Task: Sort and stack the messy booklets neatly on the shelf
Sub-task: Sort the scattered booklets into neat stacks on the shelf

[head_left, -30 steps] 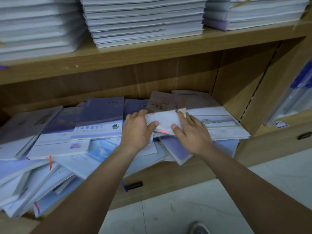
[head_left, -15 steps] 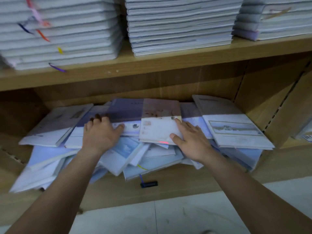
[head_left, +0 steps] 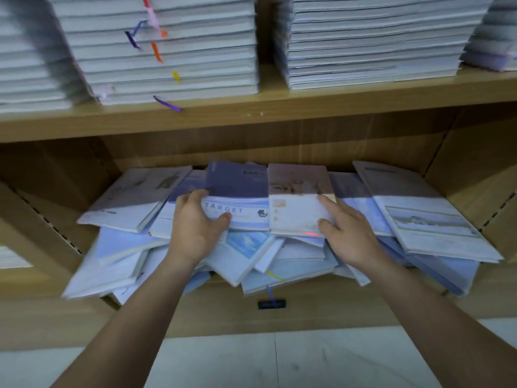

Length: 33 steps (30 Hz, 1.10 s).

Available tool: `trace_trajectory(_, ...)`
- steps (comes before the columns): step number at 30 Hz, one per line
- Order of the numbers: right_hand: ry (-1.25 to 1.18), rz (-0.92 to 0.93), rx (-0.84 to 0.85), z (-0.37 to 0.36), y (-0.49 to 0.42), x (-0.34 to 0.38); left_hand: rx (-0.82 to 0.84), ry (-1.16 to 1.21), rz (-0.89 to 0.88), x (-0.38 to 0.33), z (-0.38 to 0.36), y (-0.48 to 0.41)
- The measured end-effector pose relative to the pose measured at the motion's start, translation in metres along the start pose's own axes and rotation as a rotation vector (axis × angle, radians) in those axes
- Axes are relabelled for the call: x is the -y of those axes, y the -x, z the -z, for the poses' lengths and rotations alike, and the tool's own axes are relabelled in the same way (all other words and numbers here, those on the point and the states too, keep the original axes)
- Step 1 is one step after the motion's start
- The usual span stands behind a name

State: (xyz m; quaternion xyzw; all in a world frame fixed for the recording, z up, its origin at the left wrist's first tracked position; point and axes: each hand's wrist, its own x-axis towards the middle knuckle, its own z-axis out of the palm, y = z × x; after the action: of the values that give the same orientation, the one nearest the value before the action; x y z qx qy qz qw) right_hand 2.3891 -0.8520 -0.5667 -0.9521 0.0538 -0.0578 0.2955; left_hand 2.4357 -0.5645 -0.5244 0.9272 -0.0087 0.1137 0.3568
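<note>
Head view: left hand [head_left: 195, 232] grips TARGET booklet [head_left: 240, 189], right hand [head_left: 349, 233] presses pink booklet [head_left: 296, 208].

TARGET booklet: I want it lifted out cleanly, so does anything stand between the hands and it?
Nothing visible does: the left hand grips the TARGET booklet at its left edge. The right hand rests on the pink-topped booklet beside it; whether that one overlaps its right edge is unclear.
</note>
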Motion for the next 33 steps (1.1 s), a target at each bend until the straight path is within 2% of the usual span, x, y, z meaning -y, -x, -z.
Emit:
trace_trajectory(5,0.114,-0.004,-0.021,-0.011,0.003,0.012,0.051,0.141,0.091,0.004,0.016,-0.002)
trace_trajectory(12,-0.006,-0.026,0.02,-0.017,0.012,0.029,0.086,0.543,0.146,0.015,0.031,0.02)
trace_trajectory(19,-0.052,-0.022,-0.012,-0.017,0.026,0.042,-0.11,0.638,0.094,0.026,0.069,0.036)
trace_trajectory(24,-0.125,-0.015,-0.007,-0.022,0.033,0.049,-0.007,0.779,0.106,0.008,0.049,0.051)
trace_trajectory(27,-0.509,-0.057,-0.028,-0.021,0.036,0.047,0.083,0.727,0.128,-0.004,0.017,0.056)
trace_trajectory(29,-0.647,-0.079,-0.014,-0.015,0.04,0.045,0.103,0.5,0.108,-0.01,0.0,0.054)
trace_trajectory(31,-0.558,-0.033,0.03,-0.013,0.043,0.037,0.095,0.077,0.002,-0.014,-0.011,0.053)
trace_trajectory(33,-0.343,0.019,0.069,-0.014,0.044,0.037,0.081,-0.18,-0.084,-0.021,-0.017,0.054)
